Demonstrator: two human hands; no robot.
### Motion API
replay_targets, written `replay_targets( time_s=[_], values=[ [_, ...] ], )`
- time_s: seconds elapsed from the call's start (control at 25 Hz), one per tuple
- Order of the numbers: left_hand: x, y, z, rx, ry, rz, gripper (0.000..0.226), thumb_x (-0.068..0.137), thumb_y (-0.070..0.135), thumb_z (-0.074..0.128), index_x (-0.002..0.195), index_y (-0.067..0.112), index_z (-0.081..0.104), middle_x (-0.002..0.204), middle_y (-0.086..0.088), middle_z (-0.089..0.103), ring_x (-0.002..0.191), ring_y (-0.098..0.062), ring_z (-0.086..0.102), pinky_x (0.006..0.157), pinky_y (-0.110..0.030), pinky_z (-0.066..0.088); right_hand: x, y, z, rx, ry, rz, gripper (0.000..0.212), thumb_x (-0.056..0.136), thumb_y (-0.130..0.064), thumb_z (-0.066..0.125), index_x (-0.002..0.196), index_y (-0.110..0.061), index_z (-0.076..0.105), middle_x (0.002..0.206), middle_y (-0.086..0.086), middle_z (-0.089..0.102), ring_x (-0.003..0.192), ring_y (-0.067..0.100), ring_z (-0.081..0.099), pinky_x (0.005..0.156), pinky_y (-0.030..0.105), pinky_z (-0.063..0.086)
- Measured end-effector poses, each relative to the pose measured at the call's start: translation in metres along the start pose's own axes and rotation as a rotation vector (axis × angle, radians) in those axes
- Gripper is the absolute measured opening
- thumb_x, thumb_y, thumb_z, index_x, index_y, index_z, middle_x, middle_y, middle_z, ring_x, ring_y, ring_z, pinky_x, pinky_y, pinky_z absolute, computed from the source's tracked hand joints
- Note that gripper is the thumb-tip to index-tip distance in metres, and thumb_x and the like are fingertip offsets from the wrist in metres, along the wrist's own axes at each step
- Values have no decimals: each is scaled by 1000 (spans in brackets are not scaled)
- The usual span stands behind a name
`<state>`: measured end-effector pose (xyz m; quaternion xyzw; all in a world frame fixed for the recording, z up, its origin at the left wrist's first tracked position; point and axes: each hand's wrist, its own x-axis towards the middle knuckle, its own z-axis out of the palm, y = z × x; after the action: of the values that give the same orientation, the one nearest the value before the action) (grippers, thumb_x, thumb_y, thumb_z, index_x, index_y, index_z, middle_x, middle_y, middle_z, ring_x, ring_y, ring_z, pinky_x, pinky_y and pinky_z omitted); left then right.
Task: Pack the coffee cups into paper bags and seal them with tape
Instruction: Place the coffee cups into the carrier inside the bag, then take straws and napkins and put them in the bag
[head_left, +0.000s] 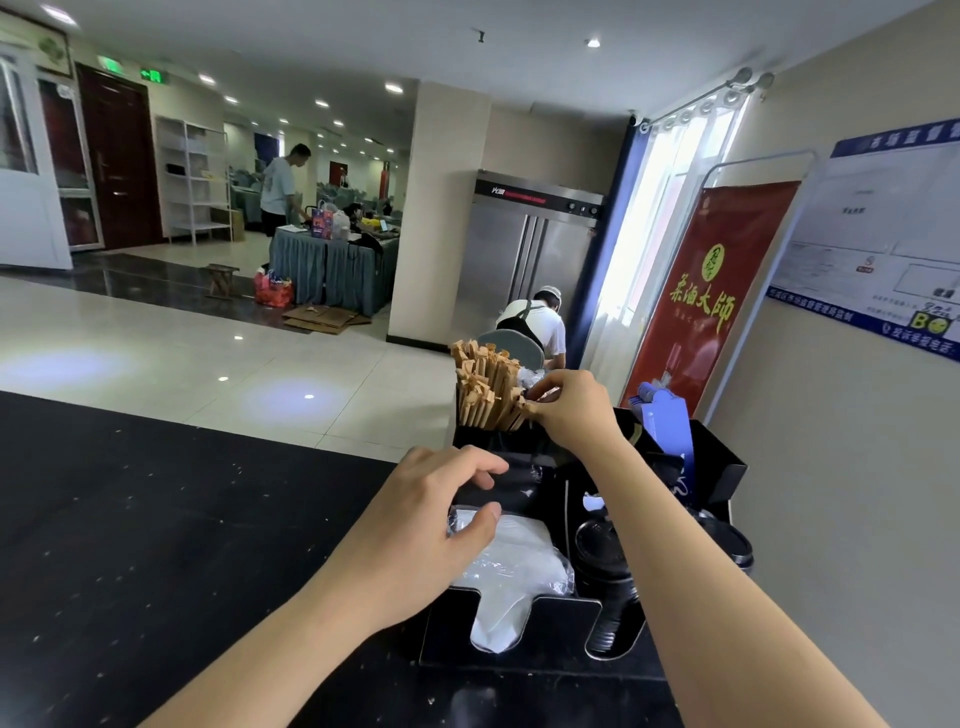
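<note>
As right hand (571, 410) pinches brown paper-wrapped sticks (485, 389), sticks upright, fanned slightly left

A glossy pale tiled floor (156, 332) spreads beyond the black speckled tabletop (130, 519). Recessed ceiling lights (394, 88) shine above. A stainless-steel cabinet (524, 249) stands beside a beige pillar (436, 208). A red banner (711, 291) leans near the bright curtained window (660, 208). A white shelf unit (195, 179) flanks a dark wooden door (117, 156).
</note>
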<state>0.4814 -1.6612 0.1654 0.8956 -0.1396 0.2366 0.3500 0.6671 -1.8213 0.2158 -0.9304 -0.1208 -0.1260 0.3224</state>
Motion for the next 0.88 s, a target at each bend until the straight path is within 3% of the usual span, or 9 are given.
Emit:
replay_targets(
  time_s=[0.12,0.36,0.48,0.6,0.72,0.88],
  values=[
    [-2,-1,1,-3,-6,0,33,97,38,58,130,42,54,115,29,56,121,1,41,93,-7,33,-1,0,2,-55,11,-23,6,89,-26,75,94,-22,76,90,2,72,91,25,68,87,42,57],
    [-4,1,3,-13,-11,-4,32,98,37,59,129,42,54,115,28,57,119,0,42,92,-9,34,-8,5,-16,76,115,-4,10,95,-18,62,105,-15,64,95,1,66,90,23,61,74,28,42],
    [-6,7,5,-23,-21,0,33,98,36,59,129,43,53,114,28,57,120,2,41,94,-7,34,-14,6,-28,145,176,-26,10,93,-15,66,100,-17,60,85,-6,65,78,14,60,61,24,41],
    [-6,12,4,-30,-18,15,33,98,35,59,130,42,54,114,27,57,120,3,40,94,-5,31,-19,5,-40,249,237,-57,13,90,-9,68,102,-15,66,84,-2,71,68,8,60,54,16,40],
    [-7,18,2,-33,-2,33,32,98,34,60,128,40,56,112,26,58,119,3,41,93,-4,31,-29,-1,-54,355,280,-105,12,89,-7,73,99,-13,74,82,-1,76,72,10,68,56,8,45],
    [-9,27,-1,-38,9,58,31,97,32,61,127,39,57,111,24,59,119,2,43,92,-4,32,-48,-12,-73,407,292,-184,9,89,-11,79,98,-12,77,82,-2,77,77,10,71,66,10,51]
  ],
)
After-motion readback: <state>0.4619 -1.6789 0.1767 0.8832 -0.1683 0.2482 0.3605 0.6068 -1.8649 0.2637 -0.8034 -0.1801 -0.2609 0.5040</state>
